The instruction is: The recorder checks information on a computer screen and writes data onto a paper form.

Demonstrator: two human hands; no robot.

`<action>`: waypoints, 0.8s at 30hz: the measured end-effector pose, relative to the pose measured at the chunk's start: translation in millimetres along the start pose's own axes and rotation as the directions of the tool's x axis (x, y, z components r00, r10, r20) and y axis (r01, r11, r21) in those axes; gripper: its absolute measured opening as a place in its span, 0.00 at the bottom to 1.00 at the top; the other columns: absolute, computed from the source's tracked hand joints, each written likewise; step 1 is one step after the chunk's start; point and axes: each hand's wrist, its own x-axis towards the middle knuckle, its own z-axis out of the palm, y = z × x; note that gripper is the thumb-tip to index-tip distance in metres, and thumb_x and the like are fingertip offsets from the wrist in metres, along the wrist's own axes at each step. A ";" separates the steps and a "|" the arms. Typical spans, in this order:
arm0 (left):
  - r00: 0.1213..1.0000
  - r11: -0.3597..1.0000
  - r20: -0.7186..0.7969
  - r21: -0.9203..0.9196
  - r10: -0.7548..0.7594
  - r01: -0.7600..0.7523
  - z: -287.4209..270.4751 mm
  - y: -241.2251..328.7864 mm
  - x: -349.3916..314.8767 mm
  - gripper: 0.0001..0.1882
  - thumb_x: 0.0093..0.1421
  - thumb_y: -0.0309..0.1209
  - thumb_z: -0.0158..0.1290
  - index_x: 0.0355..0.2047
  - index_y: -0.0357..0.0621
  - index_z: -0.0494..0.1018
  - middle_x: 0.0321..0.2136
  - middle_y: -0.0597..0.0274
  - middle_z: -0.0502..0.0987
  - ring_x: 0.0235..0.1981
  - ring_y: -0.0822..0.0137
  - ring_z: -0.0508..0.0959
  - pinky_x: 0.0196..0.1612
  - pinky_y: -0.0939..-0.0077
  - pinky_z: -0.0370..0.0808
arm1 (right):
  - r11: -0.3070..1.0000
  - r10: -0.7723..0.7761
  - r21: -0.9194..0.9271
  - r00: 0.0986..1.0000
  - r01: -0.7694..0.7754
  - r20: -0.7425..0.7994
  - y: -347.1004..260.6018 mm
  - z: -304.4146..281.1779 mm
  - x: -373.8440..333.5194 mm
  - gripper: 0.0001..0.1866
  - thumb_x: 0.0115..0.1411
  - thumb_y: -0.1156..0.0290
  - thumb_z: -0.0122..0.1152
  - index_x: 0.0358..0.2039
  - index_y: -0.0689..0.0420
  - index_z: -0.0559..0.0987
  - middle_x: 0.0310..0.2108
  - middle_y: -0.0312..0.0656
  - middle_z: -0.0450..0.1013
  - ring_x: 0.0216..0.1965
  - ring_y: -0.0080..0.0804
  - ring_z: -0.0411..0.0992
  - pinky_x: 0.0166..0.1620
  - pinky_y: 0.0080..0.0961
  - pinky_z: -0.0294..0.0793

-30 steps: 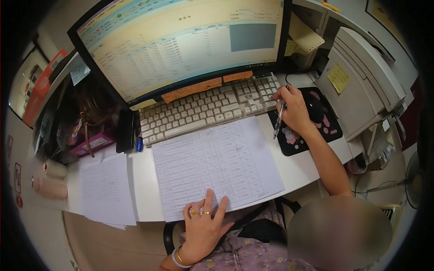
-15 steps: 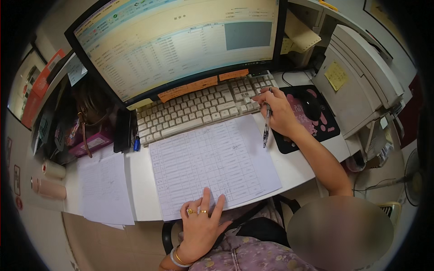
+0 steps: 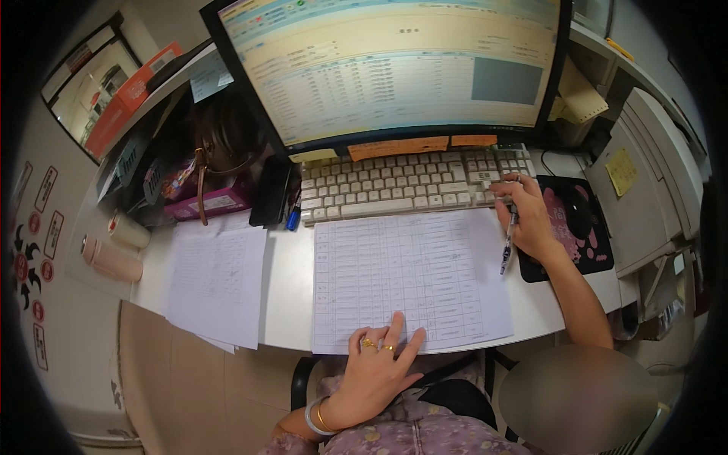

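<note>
- Left hand (image 3: pixel 375 377), fingers loosely spread, on the near edge of the sheet (image 3: pixel 402 277).
- Right hand (image 3: pixel 531 218), gripping a pen (image 3: pixel 508 247), over the keyboard (image 3: pixel 394 182), beside the sheet's far-right corner.

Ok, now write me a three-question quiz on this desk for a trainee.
1. Which hand holds the pen?
2. True or false: the keyboard lies between the screen and the gridded sheet.
3. What lies under the fingers of the left hand?
A. The mouse
B. The gridded sheet
C. The keyboard

Key: 1. The right hand. 2. True. 3. B.
</note>
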 end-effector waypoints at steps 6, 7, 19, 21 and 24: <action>1.000 1.000 -0.007 0.011 0.014 -0.014 0.1 -0.7 -1.0 0.39 0.47 0.46 0.70 0.60 0.54 0.72 0.62 0.46 0.66 0.49 0.53 0.68 0.57 0.54 0.63 | 0.997 -0.070 -0.031 0.997 0.069 -0.022 2.6 -1.1 0.3 0.11 0.57 0.77 0.63 0.42 0.57 0.78 0.45 0.49 0.75 0.53 0.50 0.70 0.53 0.39 0.70; 1.000 1.000 -0.009 0.014 0.015 -0.015 0.8 -0.2 -1.6 0.39 0.47 0.46 0.70 0.61 0.54 0.72 0.63 0.45 0.65 0.49 0.53 0.68 0.58 0.54 0.63 | 0.996 -0.087 -0.030 0.996 0.086 -0.019 2.5 -1.9 0.4 0.11 0.57 0.77 0.63 0.42 0.57 0.78 0.44 0.49 0.75 0.53 0.50 0.70 0.53 0.39 0.70; 0.999 0.999 -0.036 -0.036 0.017 -0.018 4.8 -4.2 0.6 0.41 0.43 0.42 0.72 0.60 0.52 0.72 0.63 0.43 0.64 0.48 0.52 0.70 0.56 0.54 0.68 | 0.991 -0.127 -0.037 0.991 0.125 -0.045 0.7 -2.1 5.7 0.08 0.58 0.79 0.62 0.39 0.59 0.76 0.41 0.47 0.77 0.50 0.49 0.70 0.52 0.38 0.71; 0.999 0.999 -0.050 -0.039 0.016 -0.018 4.1 -3.9 0.8 0.41 0.41 0.41 0.73 0.58 0.51 0.74 0.63 0.42 0.66 0.48 0.52 0.70 0.56 0.56 0.70 | 0.993 -0.115 -0.032 0.993 0.114 -0.038 0.2 -1.0 5.2 0.08 0.58 0.79 0.62 0.39 0.59 0.76 0.41 0.47 0.77 0.49 0.49 0.71 0.51 0.38 0.71; 0.999 0.999 -0.050 -0.046 0.015 -0.017 5.6 -4.4 0.3 0.41 0.41 0.41 0.73 0.59 0.52 0.74 0.63 0.42 0.66 0.47 0.53 0.70 0.55 0.57 0.70 | 0.993 -0.116 -0.025 0.992 0.115 -0.043 1.3 -0.9 4.0 0.09 0.58 0.79 0.62 0.39 0.60 0.76 0.41 0.48 0.77 0.48 0.50 0.71 0.50 0.37 0.72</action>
